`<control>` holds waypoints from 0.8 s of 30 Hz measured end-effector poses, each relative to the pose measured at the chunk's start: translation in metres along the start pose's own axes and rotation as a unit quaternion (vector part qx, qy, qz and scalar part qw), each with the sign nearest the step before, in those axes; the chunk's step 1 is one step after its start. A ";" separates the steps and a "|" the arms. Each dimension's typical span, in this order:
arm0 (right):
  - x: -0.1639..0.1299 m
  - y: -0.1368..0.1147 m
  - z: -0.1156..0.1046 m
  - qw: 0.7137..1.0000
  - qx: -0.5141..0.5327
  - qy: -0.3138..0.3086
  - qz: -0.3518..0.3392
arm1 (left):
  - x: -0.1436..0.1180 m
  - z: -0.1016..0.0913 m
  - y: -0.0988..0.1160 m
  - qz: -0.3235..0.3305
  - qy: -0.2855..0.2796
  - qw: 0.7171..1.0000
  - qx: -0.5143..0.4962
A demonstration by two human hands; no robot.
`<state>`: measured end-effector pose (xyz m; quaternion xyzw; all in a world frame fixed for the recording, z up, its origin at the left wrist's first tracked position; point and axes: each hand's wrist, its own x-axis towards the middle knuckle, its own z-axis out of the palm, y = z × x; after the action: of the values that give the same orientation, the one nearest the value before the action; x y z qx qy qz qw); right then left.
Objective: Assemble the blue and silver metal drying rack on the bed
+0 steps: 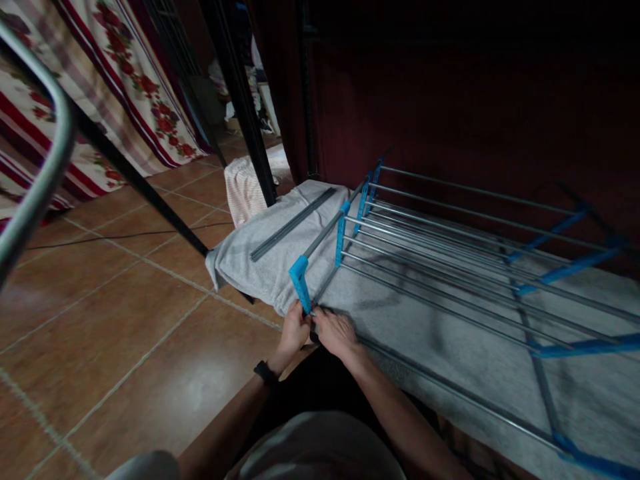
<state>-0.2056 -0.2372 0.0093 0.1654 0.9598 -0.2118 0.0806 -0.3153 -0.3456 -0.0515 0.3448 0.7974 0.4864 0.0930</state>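
Observation:
A rack of thin grey metal rods [450, 247] with blue plastic connectors lies on its side on a grey cloth [260, 267] spread on the floor. My left hand [295, 331] pinches the bottom of the nearest blue corner connector [301, 281]. My right hand [334, 331] sits right beside it, fingers closed at the joint where a grey rod [450, 390] along the cloth's near edge meets that connector. Whether the right fingers grip the rod end or only press on it is hidden.
Loose grey rods [293, 223] lie on the cloth's far left part. A black slanted pole [135, 177] and an upright black post [245, 113] stand nearby. A flowered striped curtain [115, 80] hangs at left. Brown tiled floor [100, 320] and a dark red wall [475, 100] surround the spot.

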 end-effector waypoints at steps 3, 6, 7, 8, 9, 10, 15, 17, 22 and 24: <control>0.001 0.002 0.001 1.000 0.012 0.000 0.010 | 0.002 -0.004 -0.001 0.000 -0.031 1.000 0.003; 0.002 0.005 0.003 1.000 0.014 -0.007 0.013 | 0.002 -0.008 -0.002 -0.004 -0.052 0.999 0.000; 0.003 0.005 0.004 1.000 0.014 -0.008 0.011 | 0.002 -0.009 -0.002 -0.004 -0.054 0.999 -0.001; 0.003 0.006 0.004 1.000 0.016 -0.008 0.008 | 0.002 -0.009 -0.003 -0.004 -0.054 0.999 -0.002; 0.003 0.006 0.005 1.000 0.019 -0.007 0.005 | 0.001 -0.009 -0.003 -0.003 -0.056 0.998 -0.002; 0.003 0.007 0.006 1.000 0.021 -0.006 0.002 | 0.001 -0.009 -0.004 -0.001 -0.058 0.998 -0.003; 0.000 0.008 0.006 1.000 0.019 -0.003 -0.008 | 0.002 -0.008 -0.010 0.004 -0.076 0.997 0.003; -0.001 0.007 0.006 1.000 0.007 0.000 -0.012 | 0.003 -0.008 -0.011 0.009 -0.079 0.997 0.006; -0.003 0.006 0.008 1.000 -0.022 0.004 -0.017 | 0.002 -0.007 -0.009 0.023 -0.079 0.997 0.015; -0.003 0.006 0.010 0.999 -0.025 0.009 -0.020 | 0.002 -0.006 -0.007 0.027 -0.075 0.997 0.022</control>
<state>-0.1997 -0.2376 -0.0011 0.1460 0.9686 -0.1881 0.0719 -0.3229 -0.3513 -0.0542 0.4033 0.7891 0.4442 0.1321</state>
